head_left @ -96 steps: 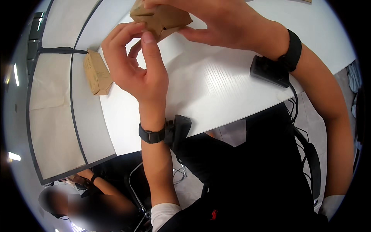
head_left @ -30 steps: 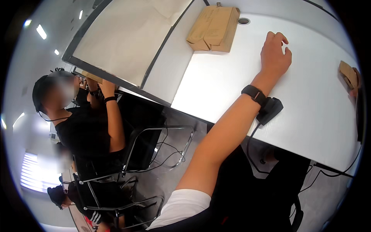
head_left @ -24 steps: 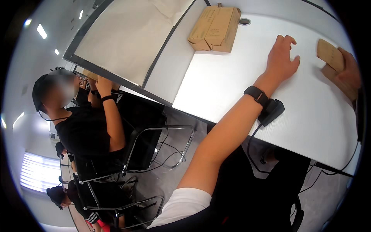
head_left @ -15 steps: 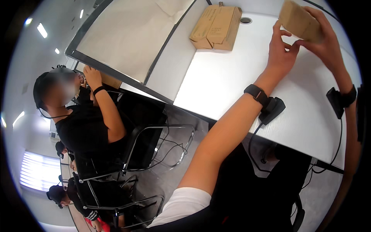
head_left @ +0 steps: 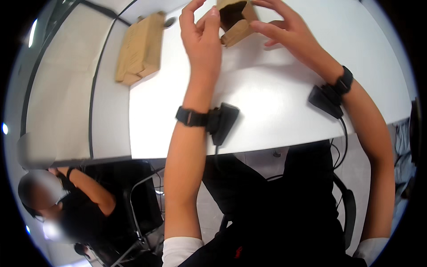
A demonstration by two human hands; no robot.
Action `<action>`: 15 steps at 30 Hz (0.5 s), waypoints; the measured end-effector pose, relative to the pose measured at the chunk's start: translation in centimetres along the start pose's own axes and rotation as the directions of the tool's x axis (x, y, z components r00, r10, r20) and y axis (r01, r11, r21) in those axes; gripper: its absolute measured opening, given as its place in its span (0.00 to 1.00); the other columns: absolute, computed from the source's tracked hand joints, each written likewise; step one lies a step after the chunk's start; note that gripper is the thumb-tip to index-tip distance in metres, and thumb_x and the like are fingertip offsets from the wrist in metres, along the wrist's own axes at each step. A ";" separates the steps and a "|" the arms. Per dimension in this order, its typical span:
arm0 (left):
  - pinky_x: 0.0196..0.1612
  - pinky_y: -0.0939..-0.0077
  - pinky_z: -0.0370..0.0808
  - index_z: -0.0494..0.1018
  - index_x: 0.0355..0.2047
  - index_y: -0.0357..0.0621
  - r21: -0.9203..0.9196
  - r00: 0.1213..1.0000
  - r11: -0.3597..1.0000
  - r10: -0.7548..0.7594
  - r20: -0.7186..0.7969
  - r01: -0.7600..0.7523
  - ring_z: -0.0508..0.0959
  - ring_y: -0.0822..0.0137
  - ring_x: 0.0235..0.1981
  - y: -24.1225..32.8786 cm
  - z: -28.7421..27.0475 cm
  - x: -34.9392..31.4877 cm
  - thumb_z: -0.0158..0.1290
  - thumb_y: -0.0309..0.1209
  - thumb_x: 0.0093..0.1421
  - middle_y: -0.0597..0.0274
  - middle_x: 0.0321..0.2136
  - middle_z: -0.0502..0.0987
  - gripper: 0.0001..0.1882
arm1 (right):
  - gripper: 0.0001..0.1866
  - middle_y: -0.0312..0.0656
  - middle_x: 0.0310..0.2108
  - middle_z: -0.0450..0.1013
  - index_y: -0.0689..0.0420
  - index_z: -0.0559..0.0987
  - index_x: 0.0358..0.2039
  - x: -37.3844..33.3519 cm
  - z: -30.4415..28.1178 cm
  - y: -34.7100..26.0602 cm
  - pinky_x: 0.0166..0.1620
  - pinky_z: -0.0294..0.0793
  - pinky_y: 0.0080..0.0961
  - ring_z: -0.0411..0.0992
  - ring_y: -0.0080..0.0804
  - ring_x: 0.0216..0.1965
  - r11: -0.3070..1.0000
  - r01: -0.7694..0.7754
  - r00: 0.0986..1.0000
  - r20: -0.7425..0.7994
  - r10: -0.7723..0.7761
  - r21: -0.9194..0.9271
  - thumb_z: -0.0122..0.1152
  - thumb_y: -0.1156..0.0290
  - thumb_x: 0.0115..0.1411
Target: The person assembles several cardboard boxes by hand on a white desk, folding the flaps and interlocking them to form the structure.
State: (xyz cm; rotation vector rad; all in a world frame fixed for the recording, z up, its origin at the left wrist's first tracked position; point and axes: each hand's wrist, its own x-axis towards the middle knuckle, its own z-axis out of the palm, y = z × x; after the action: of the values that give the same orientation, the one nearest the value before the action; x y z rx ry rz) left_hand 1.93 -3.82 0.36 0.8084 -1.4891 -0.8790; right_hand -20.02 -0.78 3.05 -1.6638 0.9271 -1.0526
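Note:
A small brown cardboard box (head_left: pixel 239 32) is between my hands at the top of the view, its dark opening facing me and one flap hanging at the lower edge. My left hand (head_left: pixel 202 42) is at its left side, thumb and bent fingers against the edge. On the other side, my right hand (head_left: pixel 291 33) has its thumb on the box's right edge and a finger along the top. The box's far part is cut off by the frame, so whether it rests on the white table (head_left: pixel 275 100) cannot be told.
Two brown cartons (head_left: pixel 141 49) lie side by side against the low partition (head_left: pixel 109 84) at the left, near a round cable hole (head_left: pixel 169 22). Black wrist straps with cabled devices (head_left: pixel 224 123) sit on both wrists. A co-worker (head_left: pixel 80 204) sits beyond the partition, lower left.
My view has swung right, so the table and cartons appear further left. The small box has been turned and its open end now shows. My right hand has shifted to its right edge.

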 end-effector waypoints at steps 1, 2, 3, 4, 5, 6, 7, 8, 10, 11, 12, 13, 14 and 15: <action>0.51 0.66 0.80 0.60 0.68 0.44 0.006 0.994 1.000 -0.023 0.104 0.023 0.72 0.58 0.60 -0.7 -0.1 -0.2 0.66 0.24 0.58 0.56 0.62 0.64 0.39 | 0.46 0.54 0.66 0.62 0.61 0.57 0.72 1.1 0.7 2.1 0.48 0.83 0.30 0.76 0.41 0.51 0.998 0.042 0.999 -0.006 -0.042 0.038 0.71 0.56 0.62; 0.55 0.66 0.79 0.65 0.66 0.45 0.125 0.990 0.990 0.047 0.136 -0.064 0.73 0.57 0.61 -0.7 1.1 -0.5 0.66 0.26 0.58 0.57 0.64 0.62 0.36 | 0.46 0.53 0.65 0.63 0.61 0.57 0.72 1.1 0.1 3.7 0.48 0.82 0.30 0.77 0.41 0.50 0.994 0.091 0.995 -0.047 -0.088 0.067 0.71 0.55 0.62; 0.55 0.66 0.79 0.65 0.66 0.45 0.113 0.985 0.992 0.039 0.169 -0.059 0.73 0.57 0.61 -1.3 1.8 -1.0 0.66 0.26 0.58 0.57 0.64 0.62 0.36 | 0.47 0.54 0.65 0.63 0.61 0.56 0.72 0.5 0.2 3.6 0.49 0.81 0.29 0.77 0.40 0.50 0.997 0.027 0.999 -0.021 -0.025 0.066 0.70 0.55 0.62; 0.55 0.65 0.80 0.63 0.66 0.46 0.346 0.972 0.921 0.109 0.209 -0.178 0.72 0.54 0.60 -1.8 2.0 -1.5 0.63 0.22 0.56 0.54 0.62 0.61 0.38 | 0.46 0.54 0.64 0.64 0.62 0.57 0.72 -0.5 0.2 2.8 0.50 0.80 0.30 0.76 0.40 0.51 0.998 0.024 0.999 -0.033 -0.022 0.061 0.69 0.53 0.63; 0.55 0.65 0.81 0.61 0.67 0.46 0.547 0.949 0.783 0.177 0.261 -0.296 0.71 0.51 0.60 -2.0 2.5 -1.7 0.60 0.18 0.53 0.51 0.61 0.60 0.40 | 0.46 0.54 0.64 0.64 0.62 0.57 0.71 -0.6 0.0 2.8 0.51 0.79 0.30 0.76 0.39 0.52 0.998 0.020 0.999 -0.048 -0.018 0.057 0.68 0.52 0.63; 0.53 0.67 0.82 0.64 0.66 0.47 0.491 0.973 0.846 0.130 0.193 -0.211 0.72 0.52 0.60 -1.9 2.9 -1.9 0.60 0.19 0.55 0.51 0.60 0.60 0.37 | 0.45 0.53 0.63 0.65 0.62 0.57 0.71 -0.9 -0.1 2.9 0.51 0.79 0.30 0.75 0.39 0.52 0.998 0.018 0.998 -0.062 -0.014 0.058 0.67 0.51 0.64; 0.46 0.70 0.83 0.67 0.64 0.47 0.483 0.994 0.870 0.070 0.079 -0.100 0.76 0.56 0.56 -1.5 3.3 -2.0 0.58 0.21 0.58 0.51 0.59 0.65 0.32 | 0.42 0.54 0.61 0.68 0.58 0.63 0.69 -0.1 0.3 5.5 0.54 0.77 0.34 0.74 0.42 0.55 0.993 0.115 0.984 -0.132 -0.118 -0.034 0.69 0.60 0.57; 0.44 0.71 0.83 0.69 0.62 0.46 0.409 0.997 0.910 0.047 0.067 -0.071 0.78 0.57 0.53 -1.4 3.1 -1.6 0.58 0.23 0.60 0.52 0.57 0.69 0.29 | 0.41 0.55 0.58 0.71 0.54 0.68 0.67 0.5 0.2 7.4 0.56 0.75 0.37 0.73 0.46 0.57 0.970 0.201 0.956 -0.187 -0.225 -0.139 0.70 0.68 0.50; 0.38 0.74 0.82 0.74 0.57 0.42 0.428 0.995 0.898 0.092 0.044 -0.102 0.81 0.63 0.45 -1.0 2.9 -1.5 0.58 0.26 0.64 0.55 0.48 0.79 0.21 | 0.40 0.55 0.57 0.72 0.51 0.68 0.68 1.1 0.4 8.6 0.55 0.76 0.37 0.75 0.46 0.55 0.914 0.282 0.906 -0.232 -0.354 -0.293 0.68 0.68 0.53; 0.38 0.74 0.82 0.74 0.57 0.42 0.432 0.995 0.896 0.090 0.050 -0.102 0.81 0.63 0.45 -0.7 2.9 -1.6 0.58 0.26 0.64 0.55 0.48 0.79 0.21 | 0.39 0.54 0.55 0.74 0.49 0.67 0.68 1.3 0.7 8.9 0.53 0.78 0.37 0.76 0.46 0.53 0.826 0.346 0.842 -0.241 -0.483 -0.445 0.67 0.67 0.55; 0.37 0.75 0.81 0.74 0.56 0.42 0.474 0.991 0.871 0.125 0.037 -0.128 0.81 0.65 0.43 -0.5 2.9 -1.7 0.58 0.27 0.64 0.57 0.45 0.79 0.20 | 0.39 0.54 0.55 0.74 0.49 0.67 0.68 1.7 0.8 9.4 0.53 0.78 0.37 0.76 0.46 0.53 0.828 0.344 0.841 -0.247 -0.481 -0.442 0.67 0.67 0.55; 0.36 0.75 0.80 0.75 0.55 0.41 0.514 0.987 0.844 0.162 0.026 -0.152 0.80 0.67 0.42 -0.3 3.0 -1.8 0.59 0.27 0.64 0.58 0.42 0.80 0.19 | 0.37 0.52 0.54 0.74 0.50 0.67 0.69 2.1 0.8 9.8 0.51 0.79 0.36 0.77 0.45 0.50 0.819 0.339 0.828 -0.267 -0.493 -0.463 0.65 0.66 0.57; 0.35 0.77 0.78 0.77 0.53 0.41 0.452 0.985 0.881 0.171 -0.028 -0.140 0.79 0.71 0.39 -0.1 3.2 -1.9 0.59 0.26 0.64 0.61 0.37 0.79 0.17 | 0.36 0.51 0.53 0.75 0.51 0.67 0.69 2.2 1.0 9.1 0.50 0.81 0.35 0.78 0.45 0.48 0.808 0.335 0.814 -0.284 -0.507 -0.485 0.63 0.66 0.59; 0.35 0.77 0.78 0.77 0.53 0.41 0.452 0.985 0.881 0.171 -0.023 -0.142 0.79 0.71 0.39 -0.3 3.0 -1.8 0.59 0.26 0.64 0.61 0.37 0.79 0.17 | 0.36 0.51 0.53 0.75 0.51 0.67 0.69 1.8 1.5 8.5 0.50 0.81 0.35 0.78 0.45 0.48 0.809 0.333 0.812 -0.289 -0.507 -0.485 0.63 0.66 0.59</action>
State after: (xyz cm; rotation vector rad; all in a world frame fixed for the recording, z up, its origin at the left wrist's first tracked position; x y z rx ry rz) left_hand -0.91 -2.13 -0.96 1.0224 -1.7022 -0.3818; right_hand -19.02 -4.37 -4.96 -2.1216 1.1244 -1.6524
